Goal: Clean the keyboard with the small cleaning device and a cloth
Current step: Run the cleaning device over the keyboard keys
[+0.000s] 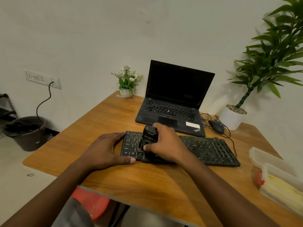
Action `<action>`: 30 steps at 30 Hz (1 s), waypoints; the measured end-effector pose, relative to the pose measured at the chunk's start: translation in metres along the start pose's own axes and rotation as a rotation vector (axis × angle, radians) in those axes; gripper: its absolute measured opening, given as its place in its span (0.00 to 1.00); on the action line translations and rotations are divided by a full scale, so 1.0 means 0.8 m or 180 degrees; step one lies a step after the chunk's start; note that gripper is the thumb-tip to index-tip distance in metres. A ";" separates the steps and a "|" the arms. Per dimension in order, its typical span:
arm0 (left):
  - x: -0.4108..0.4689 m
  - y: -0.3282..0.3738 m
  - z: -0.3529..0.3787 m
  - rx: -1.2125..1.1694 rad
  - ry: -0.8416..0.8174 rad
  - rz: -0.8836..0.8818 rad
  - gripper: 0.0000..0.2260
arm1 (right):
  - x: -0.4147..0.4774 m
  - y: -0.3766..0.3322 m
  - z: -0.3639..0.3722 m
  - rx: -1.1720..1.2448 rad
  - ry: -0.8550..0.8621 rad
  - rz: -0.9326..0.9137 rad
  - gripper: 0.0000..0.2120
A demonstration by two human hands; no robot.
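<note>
A black keyboard (211, 149) lies across the middle of the wooden table (147, 181). My right hand (165, 143) grips a small black cleaning device (148, 136) that stands on the keyboard's left part. My left hand (106, 149) holds the keyboard's left end, fingers along its far corner and thumb at its near edge. A yellow cloth (283, 189) lies in a clear plastic box (278, 171) at the table's right edge.
An open black laptop (173, 99) stands behind the keyboard, a wired mouse (216, 126) to its right. A small flower pot (127, 82) and a tall potted plant (234, 117) stand at the back. A dark bin (27, 133) is on the floor left.
</note>
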State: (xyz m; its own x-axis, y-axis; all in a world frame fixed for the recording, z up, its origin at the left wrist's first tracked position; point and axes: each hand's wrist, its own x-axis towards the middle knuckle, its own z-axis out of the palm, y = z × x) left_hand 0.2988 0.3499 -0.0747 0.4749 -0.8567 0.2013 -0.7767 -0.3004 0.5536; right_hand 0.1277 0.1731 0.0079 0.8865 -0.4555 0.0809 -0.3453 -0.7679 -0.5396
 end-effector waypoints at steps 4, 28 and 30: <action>0.002 -0.007 0.002 0.0068 -0.0024 -0.0106 0.52 | -0.011 -0.006 -0.003 0.0047 -0.0233 -0.0068 0.21; -0.009 0.132 0.068 0.0073 0.0421 0.0870 0.30 | -0.265 0.138 -0.067 0.3744 0.1234 0.1446 0.34; -0.002 0.161 0.088 -0.0002 0.0316 0.1045 0.29 | -0.277 0.144 -0.068 0.3730 0.1358 0.1506 0.34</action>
State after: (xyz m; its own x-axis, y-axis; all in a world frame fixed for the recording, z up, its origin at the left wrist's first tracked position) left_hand 0.1688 0.2832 -0.0610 0.2375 -0.8626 0.4466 -0.8946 -0.0152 0.4465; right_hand -0.1250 0.1615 -0.0267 0.5162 -0.8385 -0.1746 0.0664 0.2424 -0.9679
